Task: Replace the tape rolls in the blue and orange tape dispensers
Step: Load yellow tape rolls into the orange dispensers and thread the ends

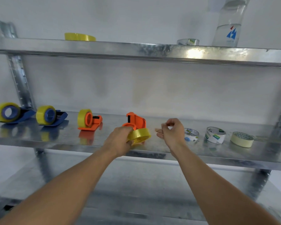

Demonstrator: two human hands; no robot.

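Note:
Two blue tape dispensers (13,113) (53,117) with yellow rolls stand at the left of the metal shelf (71,140). An orange dispenser (91,120) with a yellow roll stands beside them. A second orange dispenser (135,120) sits mid-shelf. My left hand (120,140) grips a yellow tape roll (140,135) right in front of it, tilted. My right hand (172,130) hovers just to the right, fingers curled and pinched, holding nothing that I can make out.
Three loose tape rolls (191,134) (215,134) (242,138) lie at the right of the shelf. On the upper shelf (136,49) rest a yellow roll (79,37), a clear roll (187,41) and a water bottle (229,25).

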